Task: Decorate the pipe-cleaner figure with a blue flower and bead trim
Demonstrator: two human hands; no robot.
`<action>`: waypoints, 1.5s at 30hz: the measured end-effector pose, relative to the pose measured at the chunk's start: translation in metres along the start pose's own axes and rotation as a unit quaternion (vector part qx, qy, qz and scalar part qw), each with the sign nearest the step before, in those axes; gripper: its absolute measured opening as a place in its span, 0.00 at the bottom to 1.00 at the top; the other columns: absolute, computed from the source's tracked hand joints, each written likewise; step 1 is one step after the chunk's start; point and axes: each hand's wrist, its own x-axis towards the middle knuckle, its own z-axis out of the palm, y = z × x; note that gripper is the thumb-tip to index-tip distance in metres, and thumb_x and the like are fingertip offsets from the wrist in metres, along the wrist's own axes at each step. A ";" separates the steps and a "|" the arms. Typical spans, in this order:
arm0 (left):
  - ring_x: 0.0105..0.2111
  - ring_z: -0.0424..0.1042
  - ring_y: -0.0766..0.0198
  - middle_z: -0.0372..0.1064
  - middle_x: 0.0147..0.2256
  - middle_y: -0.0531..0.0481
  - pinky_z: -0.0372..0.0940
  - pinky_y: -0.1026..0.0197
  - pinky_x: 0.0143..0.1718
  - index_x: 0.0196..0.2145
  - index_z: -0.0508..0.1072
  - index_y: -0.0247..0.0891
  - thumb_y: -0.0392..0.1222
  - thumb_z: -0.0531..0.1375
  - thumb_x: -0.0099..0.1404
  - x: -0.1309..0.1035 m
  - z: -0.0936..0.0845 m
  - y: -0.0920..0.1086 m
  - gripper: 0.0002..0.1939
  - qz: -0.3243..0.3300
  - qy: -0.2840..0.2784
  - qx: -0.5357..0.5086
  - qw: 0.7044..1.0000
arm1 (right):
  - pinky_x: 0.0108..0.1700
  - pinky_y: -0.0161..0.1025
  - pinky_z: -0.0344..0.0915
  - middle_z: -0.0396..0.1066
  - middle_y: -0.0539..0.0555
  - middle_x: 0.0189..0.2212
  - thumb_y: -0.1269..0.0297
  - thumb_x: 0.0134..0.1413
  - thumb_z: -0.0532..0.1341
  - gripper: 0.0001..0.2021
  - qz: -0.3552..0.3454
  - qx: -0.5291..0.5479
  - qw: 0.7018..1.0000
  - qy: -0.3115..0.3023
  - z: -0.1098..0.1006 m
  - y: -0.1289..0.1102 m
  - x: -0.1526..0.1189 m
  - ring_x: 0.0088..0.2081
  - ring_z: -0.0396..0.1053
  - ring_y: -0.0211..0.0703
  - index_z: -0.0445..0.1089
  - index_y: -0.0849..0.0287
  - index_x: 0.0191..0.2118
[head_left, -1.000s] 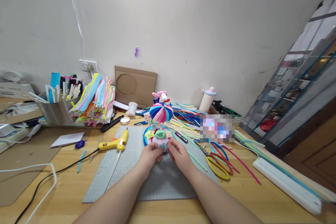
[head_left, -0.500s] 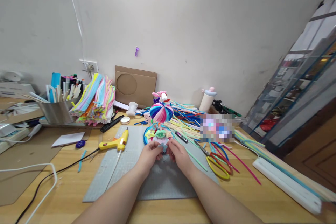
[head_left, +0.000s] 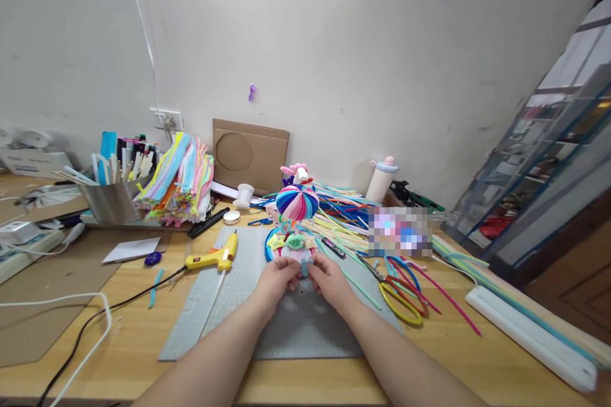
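Note:
A colourful fuzzy ornament with a striped ball [head_left: 297, 203] and a round blue-edged base stands at the back middle of the grey cutting mat [head_left: 305, 337]. On the base sit a yellow star [head_left: 275, 241] and a green piece [head_left: 294, 241]. In front of it, a small light-blue piece [head_left: 305, 267] is between my fingertips. My left hand [head_left: 277, 280] pinches it from the left, and my right hand [head_left: 330, 278] has its fingers closed at its right side. Both hands are close to the base's front edge, which they partly hide.
A yellow glue gun [head_left: 214, 259] lies on the mat's left part, its black cord running left. Yellow-and-red-handled scissors [head_left: 401, 302] lie at the right edge. Behind are pipe cleaner bundles [head_left: 184, 175], a metal container [head_left: 114, 202], cardboard [head_left: 267, 156] and a bottle [head_left: 382, 179]. A power strip [head_left: 529, 337] lies right.
The view has shifted slightly, so everything appears a little further right. The light-blue piece has turned slightly between my fingertips, and both hands remain closed by it.

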 end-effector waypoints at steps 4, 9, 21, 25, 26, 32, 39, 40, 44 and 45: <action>0.17 0.62 0.72 0.68 0.20 0.52 0.56 0.68 0.19 0.22 0.69 0.33 0.50 0.67 0.45 0.001 0.000 -0.001 0.17 0.018 0.005 0.020 1.000 | 0.17 0.31 0.49 0.60 0.45 0.18 0.59 0.50 0.56 0.08 0.003 -0.003 1.000 -0.017 0.001 0.004 0.001 0.16 0.54 0.32 0.62 0.57 0.28; 0.17 0.62 0.70 0.65 0.17 0.55 0.57 0.67 0.20 0.24 0.69 0.35 0.47 0.67 0.45 0.003 0.000 -0.003 0.14 0.044 0.018 0.055 0.997 | 0.17 0.31 0.49 0.60 0.45 0.18 0.60 0.50 0.56 0.07 0.008 -0.008 1.000 -0.018 0.003 0.005 0.001 0.16 0.54 0.32 0.61 0.57 0.26; 0.21 0.64 0.67 0.66 0.19 0.54 0.56 0.66 0.24 0.23 0.70 0.36 0.41 0.63 0.47 0.003 0.000 -0.005 0.07 0.113 0.033 0.146 0.982 | 0.20 0.32 0.52 0.64 0.47 0.20 0.63 0.52 0.55 0.06 -0.022 -0.059 0.998 -0.017 0.002 0.011 0.001 0.18 0.57 0.34 0.63 0.58 0.28; 0.19 0.60 0.69 0.63 0.18 0.56 0.52 0.66 0.22 0.21 0.69 0.36 0.39 0.62 0.48 0.003 -0.002 -0.007 0.05 0.132 0.045 0.188 0.972 | 0.23 0.32 0.52 0.60 0.45 0.19 0.65 0.51 0.56 0.03 -0.072 -0.112 0.991 0.003 0.002 0.008 0.000 0.21 0.57 0.35 0.64 0.58 0.29; 0.19 0.59 0.69 0.62 0.17 0.56 0.51 0.66 0.22 0.20 0.69 0.37 0.39 0.62 0.49 0.003 -0.002 -0.007 0.05 0.136 0.047 0.196 0.970 | 0.24 0.33 0.53 0.60 0.45 0.19 0.65 0.51 0.56 0.03 -0.084 -0.122 0.989 0.004 0.001 0.007 0.000 0.21 0.57 0.36 0.65 0.58 0.29; 0.20 0.59 0.68 0.62 0.18 0.56 0.51 0.66 0.22 0.22 0.69 0.36 0.40 0.61 0.51 0.001 -0.002 -0.005 0.05 0.151 0.051 0.228 0.961 | 0.23 0.32 0.52 0.61 0.46 0.20 0.65 0.53 0.55 0.05 -0.072 -0.107 0.992 -0.013 0.000 0.015 0.001 0.21 0.57 0.36 0.64 0.57 0.28; 0.22 0.62 0.67 0.66 0.21 0.54 0.54 0.66 0.23 0.26 0.71 0.35 0.39 0.59 0.52 0.001 -0.001 -0.006 0.04 0.152 0.044 0.241 0.957 | 0.23 0.32 0.51 0.59 0.46 0.20 0.65 0.53 0.55 0.05 -0.082 -0.102 0.991 -0.010 0.001 0.018 0.002 0.21 0.56 0.36 0.64 0.58 0.29; 0.22 0.63 0.67 0.67 0.22 0.53 0.54 0.66 0.23 0.26 0.71 0.35 0.39 0.59 0.52 0.001 -0.001 -0.006 0.05 0.152 0.044 0.243 0.957 | 0.23 0.32 0.51 0.59 0.46 0.20 0.65 0.53 0.55 0.05 -0.085 -0.102 0.991 -0.009 0.001 0.018 0.002 0.21 0.56 0.36 0.64 0.58 0.29; 0.21 0.61 0.67 0.64 0.19 0.54 0.52 0.66 0.23 0.22 0.70 0.36 0.40 0.60 0.51 0.001 -0.003 -0.007 0.05 0.154 0.058 0.263 0.951 | 0.25 0.33 0.51 0.58 0.46 0.20 0.67 0.51 0.55 0.05 -0.102 -0.141 0.985 -0.003 0.000 0.016 0.001 0.23 0.55 0.37 0.64 0.58 0.27; 0.21 0.60 0.67 0.64 0.18 0.54 0.52 0.66 0.23 0.22 0.70 0.36 0.39 0.60 0.50 0.000 -0.003 -0.006 0.04 0.153 0.061 0.268 0.949 | 0.25 0.33 0.51 0.57 0.46 0.19 0.67 0.51 0.55 0.04 -0.104 -0.153 0.983 -0.002 0.000 0.015 0.001 0.23 0.55 0.37 0.64 0.58 0.26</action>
